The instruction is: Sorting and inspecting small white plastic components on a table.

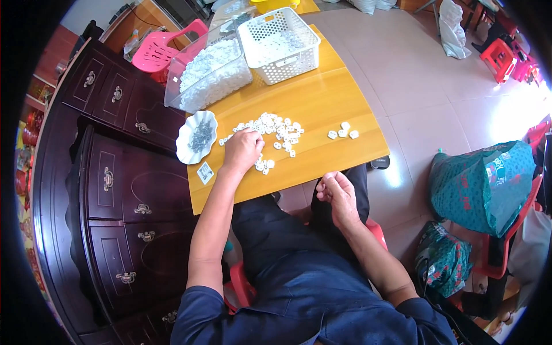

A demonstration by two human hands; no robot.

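Observation:
Loose small white plastic pieces with holes [287, 138] lie scattered over the yellow wooden table [333, 86]. My left hand [244, 150] rests among them at the heap's left side, fingers curled inward; whatever they hold is hidden. Just past the table's front edge, over my lap, is my right hand [338, 194], its thumb and fingers pressed together. Anything in that pinch is too small to make out. A few separate white pieces [343, 133] sit near the table's right edge. Left of my left hand stands a scalloped white dish [183, 148] of small dark grey parts [201, 135].
Behind the heap are a clear bin [213, 95] full of white pieces and a white perforated basket [287, 68]. A small printed card [204, 172] lies front left. Dark wooden drawers [115, 172] flank the left; teal bags [480, 187] stand at right.

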